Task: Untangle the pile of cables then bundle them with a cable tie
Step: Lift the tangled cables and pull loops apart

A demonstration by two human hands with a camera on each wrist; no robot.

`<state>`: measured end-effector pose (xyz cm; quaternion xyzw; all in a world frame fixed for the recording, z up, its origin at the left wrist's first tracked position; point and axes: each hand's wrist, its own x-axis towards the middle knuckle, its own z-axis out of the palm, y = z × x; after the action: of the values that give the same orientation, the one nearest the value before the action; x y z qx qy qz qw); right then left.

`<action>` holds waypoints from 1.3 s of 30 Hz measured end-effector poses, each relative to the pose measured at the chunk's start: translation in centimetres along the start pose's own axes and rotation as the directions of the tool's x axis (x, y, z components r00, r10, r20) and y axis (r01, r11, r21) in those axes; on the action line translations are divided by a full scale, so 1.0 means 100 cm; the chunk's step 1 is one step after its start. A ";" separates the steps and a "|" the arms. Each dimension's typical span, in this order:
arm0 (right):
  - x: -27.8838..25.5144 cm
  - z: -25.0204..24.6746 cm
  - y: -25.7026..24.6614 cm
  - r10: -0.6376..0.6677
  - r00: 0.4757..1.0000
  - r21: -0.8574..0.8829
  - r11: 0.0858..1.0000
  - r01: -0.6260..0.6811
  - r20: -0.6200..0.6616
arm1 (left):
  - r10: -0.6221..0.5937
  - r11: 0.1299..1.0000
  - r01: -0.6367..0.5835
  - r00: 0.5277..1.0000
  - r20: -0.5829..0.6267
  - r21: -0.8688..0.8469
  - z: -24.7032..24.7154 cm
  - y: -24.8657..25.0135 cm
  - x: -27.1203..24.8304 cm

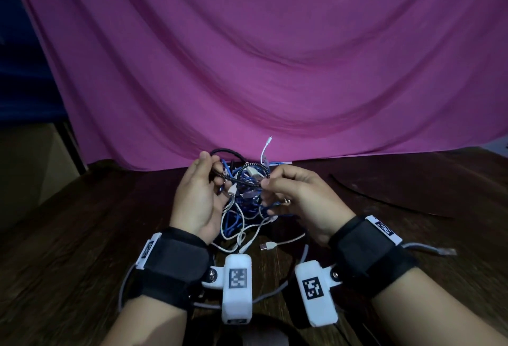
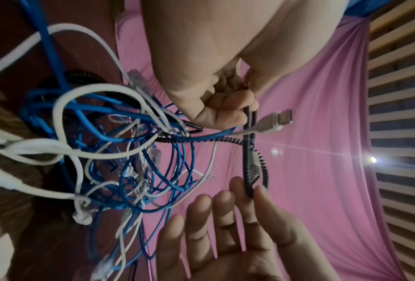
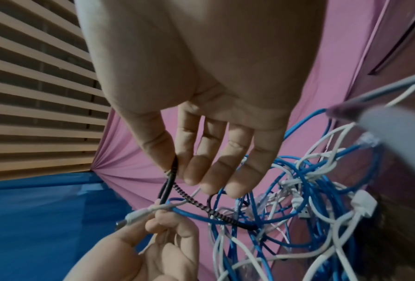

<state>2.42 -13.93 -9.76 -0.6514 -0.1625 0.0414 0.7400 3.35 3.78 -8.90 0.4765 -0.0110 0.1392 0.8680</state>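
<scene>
Both hands lift the cable tangle (image 1: pixel 244 197) at lower centre: left hand (image 1: pixel 196 197) pinches the braided cable (image 1: pixel 242 181), right hand (image 1: pixel 298 197) pinches it too. Black cable tie (image 1: pixel 384 197) lies on the surface (image 1: pixel 82 235), right.

Dark brown wooden bench (image 1: pixel 82 235) in dim light. Pink draped fabric backdrop (image 1: pixel 275 57) hangs behind it, reaching the bench top. Blue sheet (image 3: pixel 33 218) beside the pink cloth. Horizontal beige slats (image 3: pixel 33 95) higher up. Small bright light point (image 2: pixel 373 159) with flare.
</scene>
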 end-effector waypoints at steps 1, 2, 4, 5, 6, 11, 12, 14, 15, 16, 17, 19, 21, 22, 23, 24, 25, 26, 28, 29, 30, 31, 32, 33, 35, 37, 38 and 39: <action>0.001 -0.001 0.000 0.011 1.000 0.005 1.000 -0.011 -0.022 | -0.003 0.999 0.003 1.000 0.016 -0.042 0.000 0.000 0.000; 0.002 -0.002 0.000 0.027 0.998 0.025 0.999 -0.026 -0.058 | 0.001 0.996 0.002 1.000 0.026 -0.094 0.000 0.002 0.000; 0.003 -0.008 -0.001 0.066 0.987 0.089 0.995 -0.054 -0.147 | 0.015 0.976 -0.011 1.000 0.019 -0.216 -0.004 0.011 0.003; 0.003 -0.011 -0.002 0.067 0.982 0.107 0.993 -0.049 -0.176 | 0.033 0.971 -0.028 0.999 0.014 -0.239 -0.007 0.017 0.004; 0.003 -0.014 -0.003 0.052 0.980 0.100 0.994 -0.033 -0.190 | 0.059 0.975 -0.053 0.998 0.018 -0.214 -0.010 0.021 0.004; 0.001 -0.005 -0.012 -0.120 0.987 0.005 0.993 0.122 -0.107 | 0.143 0.947 -0.198 0.965 0.221 0.252 0.006 0.020 -0.019; -0.001 -0.003 -0.015 -0.128 0.990 0.018 0.991 0.129 -0.064 | 0.149 0.902 -0.246 0.949 0.278 0.355 0.013 0.017 -0.026; -0.006 0.000 -0.019 -0.138 0.990 0.026 0.990 0.138 0.013 | 0.141 0.795 -0.336 0.912 0.385 0.504 0.022 0.010 -0.036; -0.008 0.000 -0.020 -0.141 0.990 0.007 0.990 0.141 0.011 | 0.113 0.758 -0.359 0.895 0.432 0.545 0.025 0.006 -0.039; -0.009 0.000 -0.021 -0.143 0.990 -0.030 0.989 0.143 -0.010 | 0.065 0.743 -0.355 0.882 0.467 0.567 0.026 0.004 -0.041; -0.009 -0.001 -0.020 -0.145 0.989 -0.079 0.987 0.142 -0.033 | 0.000 0.747 -0.322 0.875 0.485 0.581 0.025 0.004 -0.041; -0.008 -0.005 -0.020 -0.146 0.986 -0.170 0.977 0.131 -0.080 | -0.104 0.787 -0.218 0.875 0.473 0.577 0.018 0.009 -0.037; -0.004 -0.013 -0.018 -0.154 0.973 -0.237 0.965 0.111 -0.173 | -0.075 0.858 -0.122 0.931 0.356 0.499 0.006 0.016 -0.024; -0.001 -0.020 -0.016 -0.153 0.962 -0.271 0.959 0.089 -0.227 | -0.019 0.890 -0.100 0.967 0.254 0.444 -0.001 0.020 -0.015; 0.001 -0.028 -0.014 -0.143 0.954 -0.311 0.949 0.055 -0.265 | 0.051 0.904 -0.107 0.988 0.146 0.414 -0.008 0.022 -0.007; 0.002 -0.036 -0.012 -0.119 0.951 -0.348 0.937 0.013 -0.284 | 0.123 0.904 -0.132 0.991 0.049 0.407 -0.013 0.022 0.002; 0.004 -0.043 -0.010 -0.091 0.953 -0.380 0.925 -0.026 -0.288 | 0.180 0.901 -0.153 0.983 -0.030 0.406 -0.018 0.020 0.009; 0.006 -0.049 -0.006 -0.072 0.954 -0.397 0.916 -0.053 -0.292 | 0.216 0.899 -0.161 0.972 -0.090 0.408 -0.023 0.016 0.015; 0.008 -0.056 0.000 -0.082 0.945 -0.419 0.906 -0.062 -0.317 | 0.211 0.894 -0.129 0.966 -0.150 0.429 -0.031 0.006 0.025; 0.009 -0.058 0.003 -0.100 0.939 -0.430 0.901 -0.055 -0.330 | 0.191 0.875 -0.101 0.971 -0.145 0.473 -0.036 0.001 0.029; 0.010 -0.060 0.005 -0.112 0.935 -0.442 0.896 -0.052 -0.337 | 0.179 0.831 -0.081 0.976 -0.126 0.550 -0.041 -0.004 0.032; 0.010 -0.062 0.006 -0.114 0.933 -0.461 0.885 -0.060 -0.340 | 0.167 0.768 -0.069 0.981 -0.095 0.637 -0.046 -0.010 0.034; 0.010 -0.064 0.007 -0.115 0.933 -0.487 0.870 -0.071 -0.341 | 0.141 0.710 -0.058 0.988 -0.061 0.702 -0.050 -0.015 0.036; 0.010 -0.065 0.008 -0.116 0.933 -0.511 0.856 -0.081 -0.342 | 0.088 0.678 -0.037 0.996 -0.031 0.734 -0.054 -0.021 0.036; 0.009 -0.068 0.007 -0.123 0.935 -0.535 0.841 -0.079 -0.333 | -0.059 0.632 0.047 0.998 -0.013 0.773 -0.057 -0.032 0.035; 0.007 -0.070 0.006 -0.119 0.943 -0.544 0.836 -0.073 -0.310 | -0.196 0.629 0.163 0.979 -0.047 0.761 -0.057 -0.037 0.033; 0.007 -0.070 0.006 -0.115 0.946 -0.553 0.830 -0.077 -0.303 | -0.262 0.673 0.224 0.964 -0.057 0.705 -0.055 -0.036 0.031; 0.007 -0.072 0.006 -0.113 0.944 -0.564 0.821 -0.086 -0.309 | -0.316 0.720 0.279 0.947 -0.058 0.635 -0.053 -0.035 0.029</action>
<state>5.28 -20.46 -10.95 -0.8390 -0.0465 -0.1237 0.5279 6.45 7.08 -14.27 0.7403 0.0895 -0.0198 0.6660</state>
